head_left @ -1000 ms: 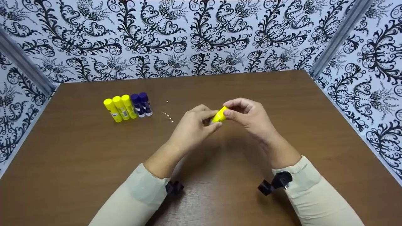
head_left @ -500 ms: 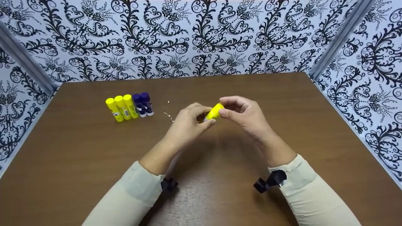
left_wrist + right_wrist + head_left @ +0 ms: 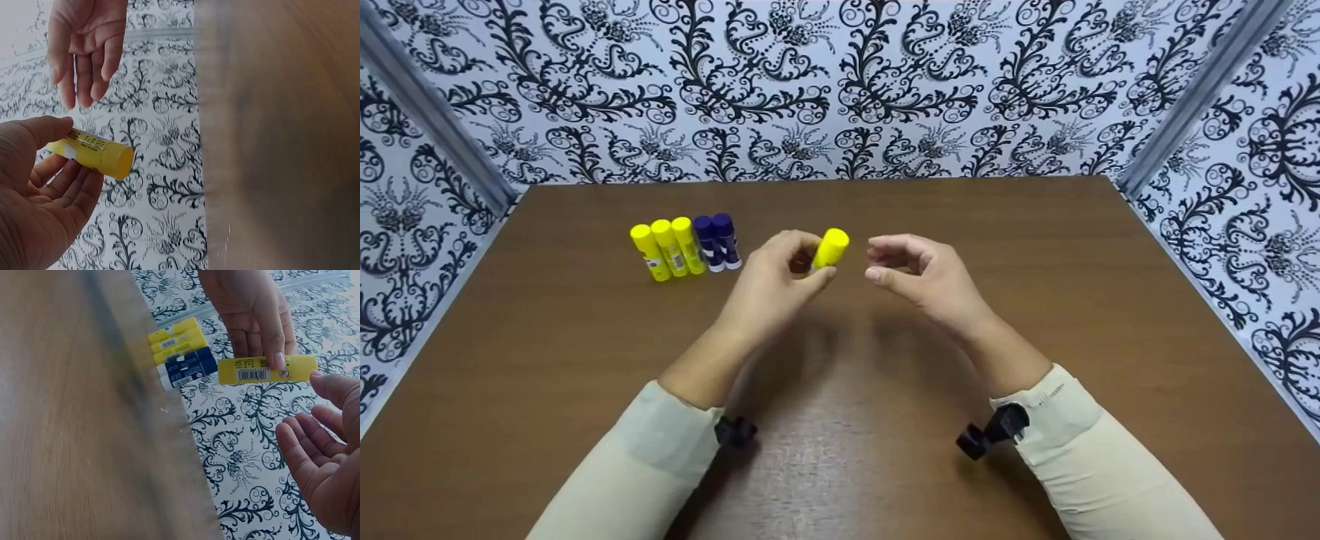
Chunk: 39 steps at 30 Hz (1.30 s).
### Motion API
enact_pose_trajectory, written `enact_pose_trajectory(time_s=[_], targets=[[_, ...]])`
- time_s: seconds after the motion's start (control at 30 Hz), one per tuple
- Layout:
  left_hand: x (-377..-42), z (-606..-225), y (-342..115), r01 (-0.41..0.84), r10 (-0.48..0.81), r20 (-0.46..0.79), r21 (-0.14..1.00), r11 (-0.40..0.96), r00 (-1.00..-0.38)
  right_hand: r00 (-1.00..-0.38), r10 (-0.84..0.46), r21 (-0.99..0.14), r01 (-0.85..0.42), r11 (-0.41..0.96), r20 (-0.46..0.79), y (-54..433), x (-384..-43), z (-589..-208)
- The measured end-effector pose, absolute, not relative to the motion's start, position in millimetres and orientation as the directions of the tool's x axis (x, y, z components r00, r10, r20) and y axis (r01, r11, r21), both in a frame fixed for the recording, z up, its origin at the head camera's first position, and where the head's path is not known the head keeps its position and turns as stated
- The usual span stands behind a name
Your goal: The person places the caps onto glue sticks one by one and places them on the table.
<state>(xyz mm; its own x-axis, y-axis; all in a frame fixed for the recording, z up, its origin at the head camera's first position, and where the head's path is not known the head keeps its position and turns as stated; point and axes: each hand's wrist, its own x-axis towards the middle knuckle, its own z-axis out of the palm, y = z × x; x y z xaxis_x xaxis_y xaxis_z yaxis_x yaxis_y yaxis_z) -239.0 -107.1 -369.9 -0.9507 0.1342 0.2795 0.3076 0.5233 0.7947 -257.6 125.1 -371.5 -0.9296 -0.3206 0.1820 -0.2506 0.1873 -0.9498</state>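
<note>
My left hand (image 3: 772, 277) pinches a yellow glue stick (image 3: 832, 247) between thumb and fingers, above the table and tilted, cap end up. In the left wrist view the thumb lies across the label of the glue stick (image 3: 93, 153). A barcode shows on its side in the right wrist view. To its right my right hand (image 3: 934, 285) is held with loosely bent fingers and nothing between them, apart from the stick in the head view. Left of my hands stand three yellow glue sticks (image 3: 669, 247) and two dark purple glue sticks (image 3: 717, 241) with white bases, side by side.
The brown wooden table (image 3: 840, 465) reaches back to a wall (image 3: 840, 90) with a black and white floral pattern. Similar panels stand at both sides. A black wrist camera mount (image 3: 994, 433) juts from the right sleeve, another (image 3: 735, 432) from the left.
My right hand has let go of the yellow glue stick's cap end. My left hand has carried the stick to the left and turned it more upright. The standing row keeps its order.
</note>
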Motion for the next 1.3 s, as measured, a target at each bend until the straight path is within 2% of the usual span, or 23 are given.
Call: enact_pose_trajectory(time_s=[0.53,0.9,1.3], targets=[[-243,-375,-157,0.194,-0.041,0.243,0.857,0.478,-0.969,-0.922,-0.351,-0.946,-0.249,0.209,0.165,102,-260,-377],[-240,-385,-189,0.160,-0.172,0.272,0.863,0.480,-0.947,-0.910,-0.387,-0.945,-0.248,0.213,0.151,83,-258,-383],[-239,-390,-222,0.088,-0.278,0.239,0.883,0.461,-0.930,-0.901,-0.412,-0.937,-0.253,0.242,0.137,71,-259,-386]])
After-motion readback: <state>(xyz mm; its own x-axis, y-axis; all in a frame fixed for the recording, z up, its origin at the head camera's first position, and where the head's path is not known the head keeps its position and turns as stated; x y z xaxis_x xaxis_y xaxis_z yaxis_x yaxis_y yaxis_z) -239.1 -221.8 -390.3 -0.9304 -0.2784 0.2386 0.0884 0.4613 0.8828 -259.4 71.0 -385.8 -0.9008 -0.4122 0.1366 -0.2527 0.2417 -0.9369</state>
